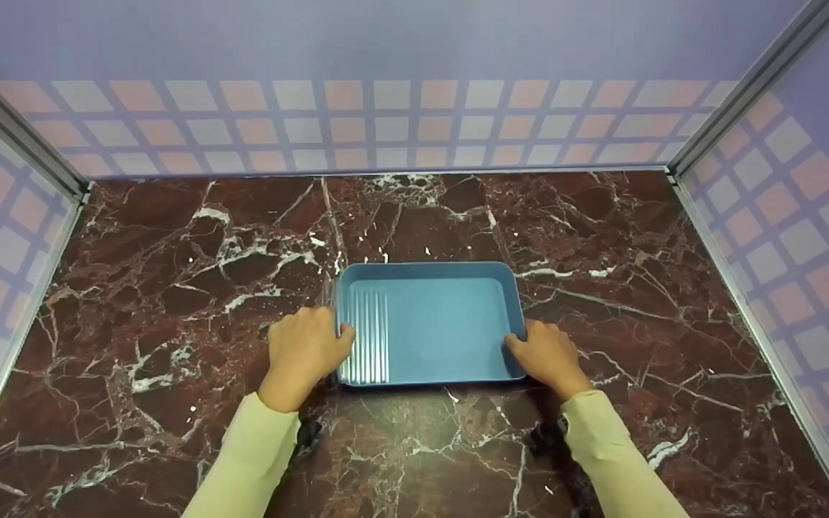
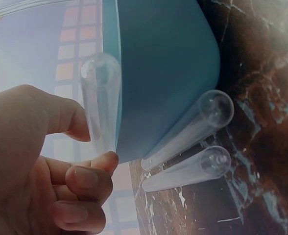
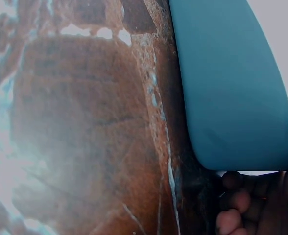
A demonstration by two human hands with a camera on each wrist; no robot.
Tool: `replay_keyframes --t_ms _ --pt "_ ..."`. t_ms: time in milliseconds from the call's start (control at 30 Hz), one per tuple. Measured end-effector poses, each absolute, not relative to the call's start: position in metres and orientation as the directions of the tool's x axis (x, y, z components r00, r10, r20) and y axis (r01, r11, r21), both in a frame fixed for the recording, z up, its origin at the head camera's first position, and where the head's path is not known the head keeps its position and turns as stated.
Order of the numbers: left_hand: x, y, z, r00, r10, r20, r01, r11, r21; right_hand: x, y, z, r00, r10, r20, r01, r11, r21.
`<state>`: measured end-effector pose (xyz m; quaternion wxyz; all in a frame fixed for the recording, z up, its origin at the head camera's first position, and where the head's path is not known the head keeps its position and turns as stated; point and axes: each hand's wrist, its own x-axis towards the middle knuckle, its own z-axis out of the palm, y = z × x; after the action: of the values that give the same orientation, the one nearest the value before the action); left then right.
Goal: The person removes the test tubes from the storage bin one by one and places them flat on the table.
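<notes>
A blue rectangular tray (image 1: 450, 316) sits between my hands. Several clear test tubes (image 1: 370, 334) lie side by side along its left end. My left hand (image 1: 304, 349) grips the left edge, thumb over the rim. In the left wrist view, a clear tube (image 2: 101, 98) shows beside the rim between thumb and fingers; I cannot tell if it is held. Two more tubes (image 2: 190, 169) appear there beside the tray's outer wall. My right hand (image 1: 547, 354) holds the right edge, thumb inside the rim; its fingers (image 3: 239, 200) are curled by the tray wall.
The tabletop (image 1: 170, 324) is dark red marble with white veins. Checkered panels (image 1: 386, 122) close off the back and both sides, joined by metal corner posts (image 1: 753, 86). Pale sleeves (image 1: 249, 453) cover both forearms.
</notes>
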<state>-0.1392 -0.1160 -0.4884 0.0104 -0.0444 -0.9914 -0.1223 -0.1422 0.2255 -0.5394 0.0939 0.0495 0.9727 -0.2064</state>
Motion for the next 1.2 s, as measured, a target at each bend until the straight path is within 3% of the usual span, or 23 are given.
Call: replay_keyframes --t_ms 1200 --pt "-0.1407 -0.1242 -0.4925 -0.997 0.067 0.045 0.077 0.964 0.254 -0.1415 0.2253 -0.5408 -0.977 0.060 -0.203 0.136 0.914 -0.382"
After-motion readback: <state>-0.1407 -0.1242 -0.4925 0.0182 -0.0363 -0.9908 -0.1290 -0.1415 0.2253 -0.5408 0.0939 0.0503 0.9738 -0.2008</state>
